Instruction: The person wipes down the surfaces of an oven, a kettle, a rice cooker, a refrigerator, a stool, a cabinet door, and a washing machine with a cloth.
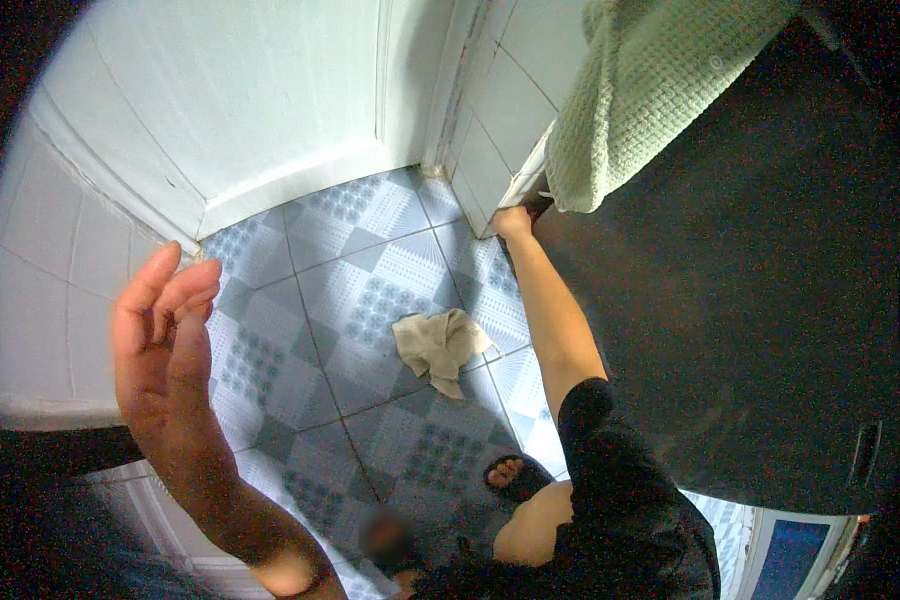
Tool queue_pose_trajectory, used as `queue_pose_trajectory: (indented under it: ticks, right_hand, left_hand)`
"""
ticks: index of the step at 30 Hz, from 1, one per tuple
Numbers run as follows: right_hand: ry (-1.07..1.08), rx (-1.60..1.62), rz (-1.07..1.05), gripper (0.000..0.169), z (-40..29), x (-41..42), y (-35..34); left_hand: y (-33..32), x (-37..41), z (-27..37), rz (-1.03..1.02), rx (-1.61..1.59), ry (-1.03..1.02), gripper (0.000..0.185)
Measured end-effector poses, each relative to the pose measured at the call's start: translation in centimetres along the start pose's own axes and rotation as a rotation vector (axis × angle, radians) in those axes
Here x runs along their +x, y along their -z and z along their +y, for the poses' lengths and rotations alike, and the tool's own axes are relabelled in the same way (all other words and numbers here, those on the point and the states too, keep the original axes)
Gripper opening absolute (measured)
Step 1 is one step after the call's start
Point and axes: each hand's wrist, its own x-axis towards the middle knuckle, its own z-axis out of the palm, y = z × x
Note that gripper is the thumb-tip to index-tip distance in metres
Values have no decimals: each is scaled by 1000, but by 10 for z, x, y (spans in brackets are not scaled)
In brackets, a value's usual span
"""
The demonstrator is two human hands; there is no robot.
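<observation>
On the left of the head view is my left hand (pixel 169 330), raised above the floor, with nothing in it and its fingers slightly bent and partly apart. My right hand (pixel 514 223) reaches out to the low end of the tiled wall, beside the edge of a dark panel. Its fingers are partly hidden, so its hold cannot be told. A crumpled beige cloth (pixel 442 346) lies on the patterned tile floor (pixel 345 360) between my arms. Above my right hand hangs a pale green waffle-textured towel (pixel 645 97).
A white door (pixel 285 90) stands at the top, between tiled walls. The large dark panel (pixel 735 315) fills the right side. My foot in a black sandal (pixel 516 477) rests on the floor near the bottom. A blue panel in a pale frame (pixel 795 555) shows at the lower right.
</observation>
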Motion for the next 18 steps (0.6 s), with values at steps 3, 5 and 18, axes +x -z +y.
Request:
queue_pose_trajectory:
  ticks: [3,5,18]
  right_hand:
    - [-87,74,93,44,0,1,-12]
    - [-50,-36,56,42,-16,-13,-13]
    - [-366,668,-46,39,23,28,-33]
  left_hand:
    - [-5,-3,2,6,27,35,37]
    - [-4,-2,-1,15,49,28,37]
    - [-10,-3,-3,-96,28,-19,39]
